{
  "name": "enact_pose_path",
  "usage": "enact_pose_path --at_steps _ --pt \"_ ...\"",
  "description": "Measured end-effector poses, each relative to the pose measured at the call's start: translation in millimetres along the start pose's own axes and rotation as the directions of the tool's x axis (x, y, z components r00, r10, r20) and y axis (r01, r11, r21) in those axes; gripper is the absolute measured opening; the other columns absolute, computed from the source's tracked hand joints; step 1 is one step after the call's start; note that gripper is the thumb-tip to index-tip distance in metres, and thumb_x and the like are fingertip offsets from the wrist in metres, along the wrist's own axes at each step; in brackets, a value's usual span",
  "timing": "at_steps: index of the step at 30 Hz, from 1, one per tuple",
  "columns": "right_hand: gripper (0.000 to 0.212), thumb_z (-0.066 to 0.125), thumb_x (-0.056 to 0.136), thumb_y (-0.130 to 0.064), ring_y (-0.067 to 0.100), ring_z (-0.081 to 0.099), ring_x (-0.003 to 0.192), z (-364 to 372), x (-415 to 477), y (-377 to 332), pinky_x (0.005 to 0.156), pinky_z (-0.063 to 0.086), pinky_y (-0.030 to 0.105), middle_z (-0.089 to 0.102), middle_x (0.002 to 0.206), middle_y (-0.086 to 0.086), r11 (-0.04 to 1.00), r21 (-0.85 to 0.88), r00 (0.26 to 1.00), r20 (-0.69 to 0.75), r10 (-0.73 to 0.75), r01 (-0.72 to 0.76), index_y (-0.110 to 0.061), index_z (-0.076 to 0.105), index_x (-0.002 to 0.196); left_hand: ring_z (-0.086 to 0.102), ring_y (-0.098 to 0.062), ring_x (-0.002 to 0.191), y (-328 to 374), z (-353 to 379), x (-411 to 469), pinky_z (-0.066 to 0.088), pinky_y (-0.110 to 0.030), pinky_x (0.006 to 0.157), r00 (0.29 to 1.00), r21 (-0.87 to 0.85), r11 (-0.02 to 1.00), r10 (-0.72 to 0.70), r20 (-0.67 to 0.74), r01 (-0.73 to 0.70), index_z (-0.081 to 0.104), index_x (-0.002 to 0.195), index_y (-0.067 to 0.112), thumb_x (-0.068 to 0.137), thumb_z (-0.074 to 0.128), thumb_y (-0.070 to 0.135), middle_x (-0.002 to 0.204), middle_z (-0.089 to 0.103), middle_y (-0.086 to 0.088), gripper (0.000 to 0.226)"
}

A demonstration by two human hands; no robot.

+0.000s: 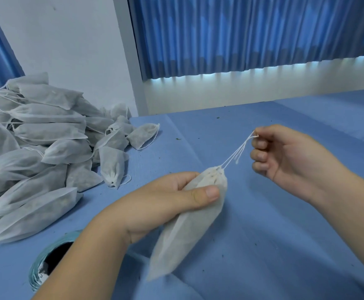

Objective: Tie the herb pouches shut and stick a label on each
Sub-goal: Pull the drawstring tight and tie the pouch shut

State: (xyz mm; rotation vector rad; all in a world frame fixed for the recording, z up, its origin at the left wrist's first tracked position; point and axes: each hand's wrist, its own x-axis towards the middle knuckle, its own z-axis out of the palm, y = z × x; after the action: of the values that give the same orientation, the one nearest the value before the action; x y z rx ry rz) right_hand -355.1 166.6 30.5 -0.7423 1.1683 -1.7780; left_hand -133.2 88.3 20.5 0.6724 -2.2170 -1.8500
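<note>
White non-woven drawstring pouch (189,226) sits in our left hand (166,202), thumb and fingers clamped round its neck, above the blue-clothed table (284,234). Long axis runs 7 to 1 o'clock. Thin white cord (237,152) exits the mouth toward 1, its end pinched by our right hand (284,156). Hands apart. We can't make out a knot. No labels visible; teal-rimmed round object (44,265) at 7 is half hidden by our forearm.

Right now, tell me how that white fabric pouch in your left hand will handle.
Probably floppy: the white fabric pouch droops below the left hand gripping it. Likely light: one hand seems to carry it easily. Its thin white drawstring, pinched by the right hand, looks limp unless pulled.
</note>
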Motion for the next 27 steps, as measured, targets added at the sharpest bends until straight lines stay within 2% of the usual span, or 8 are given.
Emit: enact_pose_path --at_steps 5,9,12,15,17,21,25,27 --pt "0.02 0.055 0.091 -0.012 0.013 0.038 0.047 6.4 -5.7 -1.7 0.04 0.032 0.022 0.042 0.059 -0.002 0.991 -0.022 0.984 -0.118 -0.136 0.134 -0.013 0.055 0.071 0.07 -0.027 0.069 -3.4 2.5 8.6 0.056 -0.028 0.061 0.992 -0.203 0.979 -0.054 -0.117 0.029 0.073 0.085 0.016 0.063 0.069 0.03 0.077 0.072 -0.014 0.027" --pt "0.023 0.058 0.09 -0.012 0.015 0.042 0.047 25.6 -23.0 4.5 0.045 0.036 0.023 0.046 0.052 -0.003 0.901 -0.248 0.924 -0.052 -0.379 0.355 -0.02 0.058 0.069 0.065 -0.033 0.059 -6.2 8.7 23.5 0.057 -0.042 0.068 0.972 -0.583 0.812 -0.114 -0.206 -0.028 0.072 0.103 0.0 0.062 0.061 0.023 0.073 0.067 -0.018 0.049" --pt "0.015 0.059 0.083 -0.02 0.008 0.05 0.052 40.7 -40.7 15.2 0.05 0.043 0.02 0.053 0.059 -0.008 0.686 -0.461 0.821 0.22 -0.527 0.564 -0.026 0.057 0.069 0.063 -0.028 0.057 -6.4 14.4 25.5 0.057 -0.037 0.059 0.964 -0.691 0.704 -0.035 -0.262 -0.162 0.077 0.088 0.003 0.064 0.053 0.026 0.069 0.063 -0.014 0.041" --pt "0.01 0.055 0.088 -0.02 0.008 0.058 0.068 45.4 -49.0 26.8 0.06 0.047 0.027 0.055 0.076 -0.011 0.253 -0.607 0.628 0.551 -0.549 0.754 -0.023 0.058 0.078 0.064 -0.024 0.056 -2.7 19.1 22.7 0.056 -0.031 0.055 0.954 -0.746 0.626 -0.008 -0.299 -0.228 0.072 0.071 0.003 0.068 0.049 0.024 0.066 0.063 -0.014 0.031" --pt "0.013 0.052 0.09 -0.02 0.003 0.052 0.072 45.7 -50.0 32.5 0.064 0.045 0.019 0.054 0.082 -0.009 0.075 -0.62 0.562 0.645 -0.518 0.781 -0.016 0.061 0.082 0.061 -0.024 0.069 -2.0 19.5 21.0 0.053 -0.03 0.064 0.949 -0.761 0.611 -0.046 -0.31 -0.219 0.068 0.082 0.007 0.071 0.05 0.026 0.08 0.062 -0.013 0.029" --pt "0.018 0.052 0.092 -0.023 0.006 0.051 0.071 43.4 -48.2 36.7 0.058 0.044 0.018 0.058 0.085 -0.006 -0.13 -0.642 0.512 0.702 -0.495 0.756 -0.016 0.067 0.085 0.056 -0.028 0.092 -3.4 20.2 21.3 0.047 -0.037 0.081 0.933 -0.767 0.609 -0.117 -0.339 -0.203 0.063 0.109 0.012 0.085 0.046 0.026 0.103 0.058 -0.014 0.032" --pt "0.017 0.054 0.09 -0.022 0.015 0.055 0.064 38.4 -43.1 35.6 0.049 0.046 0.031 0.059 0.086 -0.005 -0.146 -0.654 0.516 0.697 -0.497 0.742 -0.015 0.068 0.083 0.067 -0.027 0.081 -7.7 21.3 24.4 0.055 -0.033 0.07 0.903 -0.692 0.686 -0.12 -0.412 -0.224 0.068 0.099 0.005 0.095 0.05 0.021 0.09 0.067 -0.014 0.024" --pt "0.018 0.054 0.09 -0.021 0.016 0.055 0.063 36.9 -40.9 36.5 0.049 0.046 0.032 0.059 0.086 -0.004 -0.172 -0.67 0.525 0.693 -0.495 0.722 -0.015 0.069 0.083 0.069 -0.031 0.092 -8.0 22.5 25.6 0.058 -0.04 0.081 0.899 -0.673 0.704 -0.113 -0.423 -0.228 0.066 0.11 -0.001 0.099 0.049 0.021 0.101 0.069 -0.019 0.03"
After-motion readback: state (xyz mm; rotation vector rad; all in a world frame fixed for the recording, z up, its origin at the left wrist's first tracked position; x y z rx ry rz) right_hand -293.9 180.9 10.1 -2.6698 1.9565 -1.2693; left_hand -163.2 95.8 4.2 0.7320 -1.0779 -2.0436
